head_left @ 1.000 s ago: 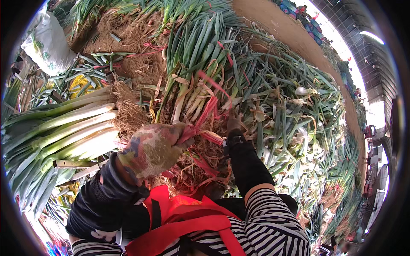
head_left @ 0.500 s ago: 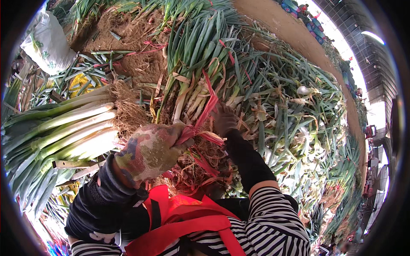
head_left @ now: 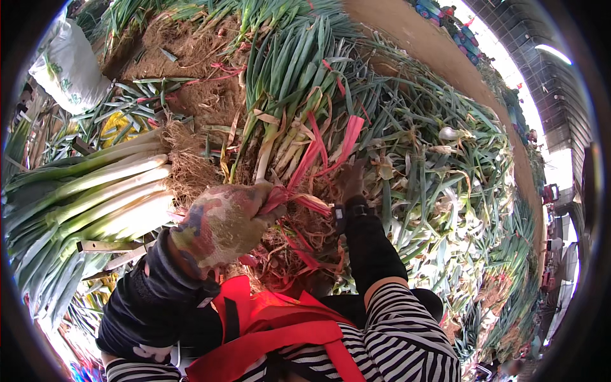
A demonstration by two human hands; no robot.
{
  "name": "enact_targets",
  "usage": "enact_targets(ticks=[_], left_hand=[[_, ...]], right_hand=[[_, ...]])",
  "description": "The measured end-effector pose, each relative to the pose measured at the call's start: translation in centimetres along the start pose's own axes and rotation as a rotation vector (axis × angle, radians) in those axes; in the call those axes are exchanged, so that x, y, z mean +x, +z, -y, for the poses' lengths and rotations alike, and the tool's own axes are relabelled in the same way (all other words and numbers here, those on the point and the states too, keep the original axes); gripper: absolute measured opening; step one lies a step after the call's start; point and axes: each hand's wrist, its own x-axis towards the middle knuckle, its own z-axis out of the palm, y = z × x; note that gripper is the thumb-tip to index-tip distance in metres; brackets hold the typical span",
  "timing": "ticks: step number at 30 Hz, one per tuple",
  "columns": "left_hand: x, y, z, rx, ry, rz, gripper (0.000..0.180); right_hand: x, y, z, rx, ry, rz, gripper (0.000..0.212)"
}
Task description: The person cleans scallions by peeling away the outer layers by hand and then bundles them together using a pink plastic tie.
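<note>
My left hand [head_left: 226,219], in a worn camouflage-patterned glove, is closed on a bundle of red plastic strips [head_left: 280,198] in front of me. From this grip, loose ends of the strips reach up and to the right, and others hang below. My right hand [head_left: 351,181], in a dark glove, is just right of the strips; its fingers are dark and blurred, so their hold is unclear. Just beyond both hands lies a bunch of green onions [head_left: 289,83], pale stalks toward me and green leaves pointing away.
Thick leeks [head_left: 121,184] with bushy roots rest on a metal frame [head_left: 105,246] at my left. A white sack [head_left: 70,70] stands at the upper left. Loose leaves and peelings [head_left: 445,191] cover the ground at right. Brown floor [head_left: 407,38] runs behind them.
My right hand has shifted slightly right, and a wide red strip end now stands up to the right above the other strips. My left hand has hardly moved and keeps its grip.
</note>
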Motion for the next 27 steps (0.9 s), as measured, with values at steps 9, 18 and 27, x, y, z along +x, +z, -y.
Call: enact_targets(ticks=[9,18,27], left_hand=[[-0.4,0.1,1.3,-0.061,-0.099,-0.033,0.030],[0.6,0.6,1.0,-0.051,-0.039,-0.122,0.037],[0.0,-0.3,1.3,-0.159,-0.012,-0.202,0.035]], right_hand=[[-5.7,1.6,-1.9,-2.146,-0.251,0.888,0.040],[-4.7,-5.2,7.4,-0.481,0.049,0.323,0.031],[-17.2,3.1,13.3,-0.695,-0.105,0.461,0.026]])
